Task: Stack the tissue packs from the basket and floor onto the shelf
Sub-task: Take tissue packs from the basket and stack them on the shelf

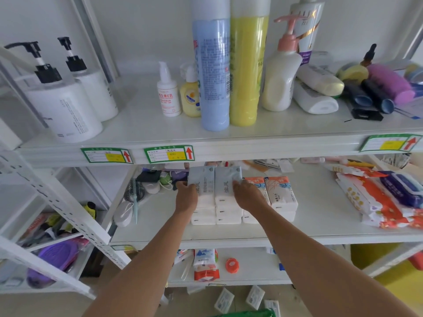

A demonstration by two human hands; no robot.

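Pale-blue tissue packs (225,178) stacked on shelf (320,225), front strip open; left grip (186,195) clasps one, right grip (247,195) on another, closure unclear.

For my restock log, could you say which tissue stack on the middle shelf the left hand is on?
The leftmost pale-blue stack, under the left hand; the right hand is on its pale-blue neighbour, orange-printed stacks further right.

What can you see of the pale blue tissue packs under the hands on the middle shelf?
The pale blue tissue packs stand in two side-by-side stacks, about three high, on the white middle shelf. They look soft and plastic-wrapped, pale blue with printed characters on top, white at the ends facing the camera. The left hand touches the left top pack, the right hand the right one. The right stack abuts orange-and-white tissue packs.
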